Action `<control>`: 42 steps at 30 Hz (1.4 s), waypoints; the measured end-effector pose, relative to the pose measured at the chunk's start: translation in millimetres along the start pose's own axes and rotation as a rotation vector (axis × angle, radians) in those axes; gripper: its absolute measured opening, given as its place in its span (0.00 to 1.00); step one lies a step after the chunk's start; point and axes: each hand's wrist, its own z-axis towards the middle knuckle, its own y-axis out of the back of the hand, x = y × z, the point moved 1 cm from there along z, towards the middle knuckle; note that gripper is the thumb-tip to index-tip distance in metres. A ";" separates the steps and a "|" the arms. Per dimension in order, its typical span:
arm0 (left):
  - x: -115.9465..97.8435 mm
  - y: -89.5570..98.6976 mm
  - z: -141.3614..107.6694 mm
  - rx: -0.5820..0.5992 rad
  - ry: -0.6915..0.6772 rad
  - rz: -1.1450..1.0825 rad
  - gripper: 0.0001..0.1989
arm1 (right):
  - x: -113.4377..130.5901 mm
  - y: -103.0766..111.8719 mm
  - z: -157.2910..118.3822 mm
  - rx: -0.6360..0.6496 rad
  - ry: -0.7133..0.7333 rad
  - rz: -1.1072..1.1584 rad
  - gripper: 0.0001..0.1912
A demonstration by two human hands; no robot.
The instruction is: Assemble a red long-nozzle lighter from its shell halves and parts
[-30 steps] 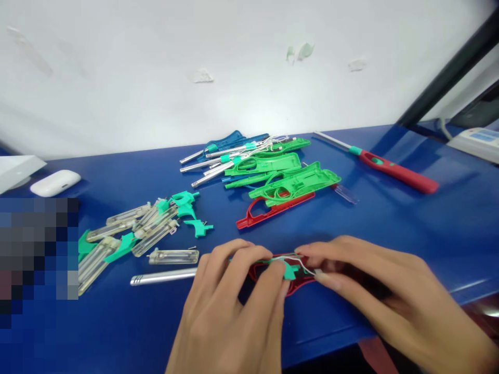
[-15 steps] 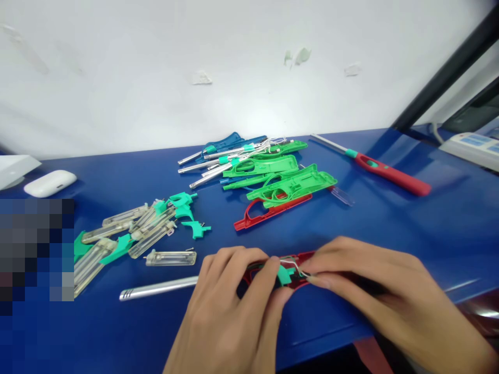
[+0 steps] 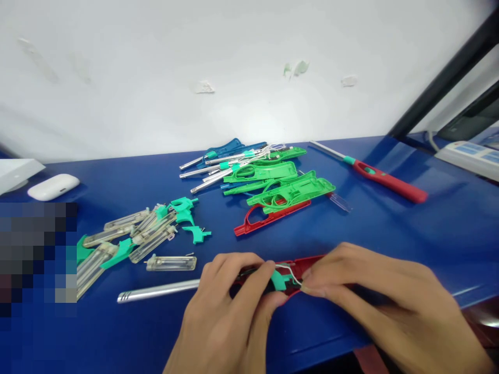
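My left hand (image 3: 226, 306) is closed around a red lighter half-shell (image 3: 306, 266) at the front of the table. Thumb and fingers press near the teal trigger (image 3: 278, 281) lying inside it. From the shell's left side a silver metal tube (image 3: 159, 291) points left, close above the tabletop. A thin white wire (image 3: 291, 271) runs over the shell, and the fingertips of my right hand (image 3: 378, 291) pinch its end. That hand covers the right part of the shell; my left fingers hide where the tube joins it.
Clear fuel tanks (image 3: 171, 263) and teal triggers (image 3: 199, 234) lie on the left. Green half-shells (image 3: 292, 189), a red one (image 3: 268, 218) and silver tubes (image 3: 198, 171) are piled at the back. A whole red lighter (image 3: 390, 179), a white case (image 3: 53, 187) and a power strip (image 3: 468, 154) lie farther out.
My right fingertips have shifted slightly left, pinched closer together at the wire. My left thumb has moved a little left, and more of the red shell shows. The view has tilted slightly.
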 end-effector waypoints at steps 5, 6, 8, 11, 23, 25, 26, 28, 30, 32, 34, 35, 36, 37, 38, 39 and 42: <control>-1.7 -1.9 -1.8 0.000 -0.011 0.011 0.11 | 2.4 -3.4 0.5 -0.055 -0.103 0.061 0.08; -2.5 -2.0 -1.6 -0.004 -0.011 0.010 0.11 | 2.8 -3.7 0.0 -0.065 -0.121 0.074 0.09; -4.1 -1.8 0.8 -0.016 0.002 0.004 0.11 | 4.0 -4.4 -0.2 -0.085 -0.138 0.103 0.09; -7.5 -1.5 9.9 -0.052 0.027 -0.006 0.10 | 6.8 -5.6 1.3 -0.100 -0.146 0.139 0.09; -6.2 -0.5 3.5 -0.045 0.039 -0.013 0.08 | 10.6 -9.9 4.4 -0.087 -0.225 0.250 0.11; -5.3 -0.3 -1.3 -0.011 0.038 -0.021 0.10 | 9.0 -9.6 3.3 -0.076 -0.231 0.257 0.11; -5.5 0.0 -2.4 -0.009 0.036 -0.026 0.11 | 8.1 -9.6 2.6 -0.067 -0.231 0.258 0.11; -6.5 0.6 -2.2 -0.011 0.036 -0.034 0.11 | 6.5 -9.4 1.5 -0.051 -0.223 0.256 0.10; -7.8 0.8 -0.2 -0.005 0.037 -0.041 0.11 | 6.0 -9.2 0.6 -0.042 -0.203 0.256 0.10; -8.5 0.4 2.0 0.002 0.040 -0.047 0.12 | 6.7 -8.9 0.1 -0.046 -0.187 0.261 0.11; -8.5 -0.4 3.0 0.004 0.039 -0.050 0.12 | 8.0 -8.6 0.1 -0.053 -0.187 0.266 0.12; -8.3 -0.7 2.8 0.004 0.036 -0.049 0.12 | 8.5 -8.5 0.3 -0.054 -0.187 0.269 0.13; -8.0 -0.9 2.1 0.005 0.030 -0.044 0.12 | 8.8 -8.5 0.7 -0.051 -0.189 0.270 0.13; -7.6 -0.9 1.0 0.016 0.031 -0.036 0.11 | 8.9 -8.6 1.1 -0.046 -0.188 0.272 0.13; -7.2 -0.6 -0.6 0.023 0.035 -0.027 0.11 | 8.6 -8.8 1.5 -0.039 -0.192 0.274 0.12; -6.6 0.1 -2.6 0.038 0.046 -0.021 0.11 | 8.3 -8.9 1.8 -0.031 -0.192 0.275 0.10; -4.8 3.1 -8.4 0.070 0.084 -0.014 0.12 | 7.1 -9.2 2.1 -0.016 -0.189 0.271 0.09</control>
